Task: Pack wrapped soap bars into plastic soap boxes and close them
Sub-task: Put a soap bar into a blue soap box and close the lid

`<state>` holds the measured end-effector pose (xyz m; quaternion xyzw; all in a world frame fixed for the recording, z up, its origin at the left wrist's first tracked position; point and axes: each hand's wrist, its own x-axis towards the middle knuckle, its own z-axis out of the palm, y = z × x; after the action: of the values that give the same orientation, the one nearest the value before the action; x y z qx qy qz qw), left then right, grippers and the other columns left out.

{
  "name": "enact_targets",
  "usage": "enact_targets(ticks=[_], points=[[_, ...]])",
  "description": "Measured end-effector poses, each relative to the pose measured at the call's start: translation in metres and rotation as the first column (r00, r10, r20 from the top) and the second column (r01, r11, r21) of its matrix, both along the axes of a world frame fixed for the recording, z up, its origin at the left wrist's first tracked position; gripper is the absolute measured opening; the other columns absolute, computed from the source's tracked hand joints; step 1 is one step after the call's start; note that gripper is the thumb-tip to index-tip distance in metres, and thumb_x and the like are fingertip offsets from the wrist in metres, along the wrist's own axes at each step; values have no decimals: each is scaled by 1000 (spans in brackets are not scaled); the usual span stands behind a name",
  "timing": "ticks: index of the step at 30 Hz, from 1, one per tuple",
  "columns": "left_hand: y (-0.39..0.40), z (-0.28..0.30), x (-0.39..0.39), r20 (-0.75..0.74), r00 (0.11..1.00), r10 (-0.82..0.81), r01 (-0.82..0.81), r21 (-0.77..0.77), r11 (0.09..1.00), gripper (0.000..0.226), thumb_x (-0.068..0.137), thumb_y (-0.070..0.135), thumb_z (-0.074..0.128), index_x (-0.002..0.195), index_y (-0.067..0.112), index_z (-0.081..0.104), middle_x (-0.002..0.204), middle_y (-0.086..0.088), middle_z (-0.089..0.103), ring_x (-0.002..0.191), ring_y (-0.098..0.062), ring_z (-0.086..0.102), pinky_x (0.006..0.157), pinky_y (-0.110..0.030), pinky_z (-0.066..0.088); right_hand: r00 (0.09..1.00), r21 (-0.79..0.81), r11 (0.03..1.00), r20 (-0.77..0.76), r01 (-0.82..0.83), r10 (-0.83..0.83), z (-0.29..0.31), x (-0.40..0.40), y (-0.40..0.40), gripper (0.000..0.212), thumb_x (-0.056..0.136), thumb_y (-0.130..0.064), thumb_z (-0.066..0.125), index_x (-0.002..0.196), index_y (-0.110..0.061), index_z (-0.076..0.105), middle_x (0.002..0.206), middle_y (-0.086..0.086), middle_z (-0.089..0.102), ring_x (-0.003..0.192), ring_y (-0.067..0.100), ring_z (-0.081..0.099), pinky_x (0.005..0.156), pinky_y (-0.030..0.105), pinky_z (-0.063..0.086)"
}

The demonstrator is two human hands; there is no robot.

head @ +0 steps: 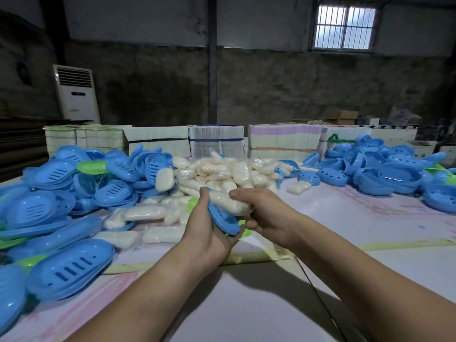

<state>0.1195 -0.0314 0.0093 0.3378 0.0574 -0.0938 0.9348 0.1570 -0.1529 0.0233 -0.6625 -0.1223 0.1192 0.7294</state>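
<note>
Lying on table [345,218], centre back: soap pile [222,174]. Spreading left of it, out to the near left edge: box heap [61,193]. Sitting right of the pile, well apart from the left one: second heap [382,169]. Standing behind all three, in a row along the far edge: stacks [217,141]. Standing behind the row, far left by the wall: air conditioner [76,92]. Hovering before the pile, above the table: left hand [209,230] and right hand [261,211], touching, holding between them a box [222,218] with a bar [229,201] lying in it.

Two bare, sleeveless forearms [345,262]
</note>
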Motion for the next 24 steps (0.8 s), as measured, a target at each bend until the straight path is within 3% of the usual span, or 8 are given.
enact_targets(ticks=[3, 6, 8, 12, 16, 19, 21, 24], points=[[5, 1, -2, -42, 999, 7, -7, 10, 1000, 68, 96, 66, 43, 126, 9, 62, 128, -19, 66, 121, -34, 61, 114, -48, 39, 997, -108, 993, 57, -48, 54, 1, -7, 1, 5, 92, -15, 63, 87, -14, 64, 66, -2, 57, 51, 5, 50, 38, 18, 33], [5, 3, -8, -78, 997, -14, 7, -93, 996, 66, 97, 63, 45, 132, 10, 60, 132, -18, 64, 123, -32, 60, 109, -45, 43, 961, -307, 942, 271, 136, -50, -1, -14, 6, 4, 90, -22, 65, 88, -22, 62, 65, -7, 62, 58, 7, 58, 56, 24, 45], [4, 6, -10, -68, 997, -21, 12, -127, 992, 65, 98, 62, 43, 135, 11, 60, 130, -17, 65, 119, -30, 62, 99, -43, 49, 882, -408, 866, 466, 290, -76, -4, -18, 10, 4, 88, -30, 63, 88, -27, 59, 61, -10, 59, 61, 9, 55, 62, 29, 44], [6, 7, -7, -74, 997, -10, -2, -162, 987, 66, 99, 61, 39, 131, 8, 61, 120, -20, 70, 94, -32, 70, 78, -43, 59, 692, -481, 731, 722, 484, 17, -2, -22, 10, 7, 86, -41, 59, 88, -35, 62, 87, -11, 58, 90, 11, 52, 77, 30, 44], [11, 8, -5, -96, 995, -2, -17, -197, 980, 69, 98, 63, 41, 128, 4, 61, 103, -23, 72, 89, -32, 71, 78, -41, 59, 720, -523, 787, 677, 327, 150, 4, -21, -1, 18, 86, -34, 66, 103, -31, 72, 98, -16, 65, 95, 0, 53, 79, 11, 38], [11, 7, -5, -82, 997, 3, -19, -187, 982, 66, 98, 63, 41, 126, 6, 61, 83, -21, 73, 68, -29, 72, 57, -35, 59, 729, -528, 784, 668, 326, 147, -3, -17, -3, 23, 85, -35, 71, 108, -34, 71, 103, -21, 66, 98, -3, 50, 76, 5, 35], [11, 6, -5, -71, 997, -11, -2, -178, 984, 66, 99, 62, 41, 124, 5, 62, 85, -22, 73, 78, -30, 71, 62, -36, 58, 711, -496, 786, 695, 370, 105, -7, -14, 0, 25, 83, -36, 74, 107, -36, 70, 104, -19, 65, 101, -2, 47, 77, 3, 33], [12, 5, -5, -57, 998, -18, 8, -174, 985, 65, 99, 62, 41, 119, 4, 64, 92, -19, 73, 73, -29, 72, 58, -32, 61, 650, -485, 758, 753, 437, 107, -13, -14, 4, 28, 82, -39, 74, 109, -33, 71, 102, -13, 65, 101, 0, 42, 79, 2, 30]])
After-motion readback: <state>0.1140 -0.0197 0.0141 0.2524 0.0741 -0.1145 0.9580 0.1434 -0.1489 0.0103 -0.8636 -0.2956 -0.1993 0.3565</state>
